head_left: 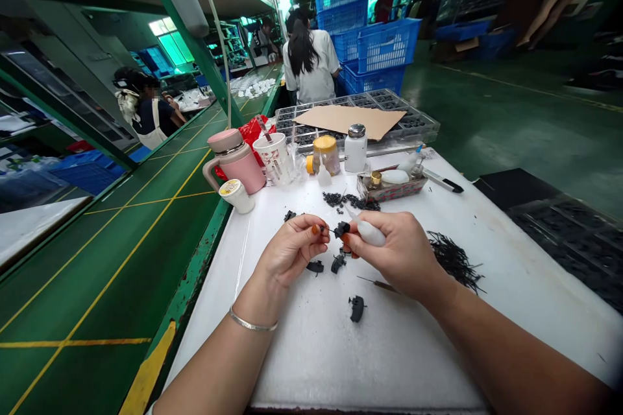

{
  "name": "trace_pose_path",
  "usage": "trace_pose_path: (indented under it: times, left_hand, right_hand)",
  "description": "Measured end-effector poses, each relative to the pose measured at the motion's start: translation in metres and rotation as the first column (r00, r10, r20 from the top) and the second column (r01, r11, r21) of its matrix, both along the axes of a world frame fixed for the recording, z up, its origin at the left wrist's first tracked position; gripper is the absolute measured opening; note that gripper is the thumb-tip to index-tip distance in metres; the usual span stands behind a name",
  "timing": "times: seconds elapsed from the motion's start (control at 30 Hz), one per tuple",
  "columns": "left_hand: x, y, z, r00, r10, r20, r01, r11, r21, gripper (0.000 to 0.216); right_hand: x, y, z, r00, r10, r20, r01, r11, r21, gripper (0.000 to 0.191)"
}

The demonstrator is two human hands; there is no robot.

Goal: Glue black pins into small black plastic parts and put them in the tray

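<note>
My left hand (296, 243) is closed in a pinch on a thin dark piece, whose end points at a small black plastic part (342, 229). My right hand (394, 249) grips that part at its fingertips, along with a white squeeze bottle (370, 233) with a narrow tip. Just below the hands lie similar black plastic parts (338, 264), and another black part (357, 308) rests nearer to me. Partly under my right hand is a thin pointed tool (377, 283). Beyond the fingers, tiny black pieces (333, 199) are scattered on the white tabletop (311, 350).
Thin black sticks (452, 259) lie in a pile at right. At the back stand a pink mug (243, 159), a paper cup (275, 159), a white bottle (355, 152), a small box (396, 189) and a cutter knife (442, 180). A green conveyor belt (111, 259) runs along the left.
</note>
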State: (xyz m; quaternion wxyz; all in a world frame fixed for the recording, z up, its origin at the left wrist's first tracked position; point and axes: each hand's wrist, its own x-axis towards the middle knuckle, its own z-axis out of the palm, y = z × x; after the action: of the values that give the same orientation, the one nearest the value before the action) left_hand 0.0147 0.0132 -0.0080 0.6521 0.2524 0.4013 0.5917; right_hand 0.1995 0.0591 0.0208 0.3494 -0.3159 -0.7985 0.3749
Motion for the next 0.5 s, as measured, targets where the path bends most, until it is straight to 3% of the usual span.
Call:
trace_pose_path:
  times: [0.17, 0.5]
  left_hand:
    - [0.0026, -0.0014, 0.0023, 0.999, 0.035, -0.024, -0.035, 0.999, -0.016, 0.032]
    - [0.0008, -0.0005, 0.0033, 0.996, 0.084, -0.02, -0.085, 0.996, -0.006, 0.03]
  right_hand:
    - [-0.0013, -0.0004, 0.0005, 1.0, -0.015, 0.012, 0.015, 0.999, -0.03, 0.02]
    - [-0.0034, 0.0008, 0.001, 0.997, 0.039, -0.059, -0.053, 0.963, -0.266, 0.017]
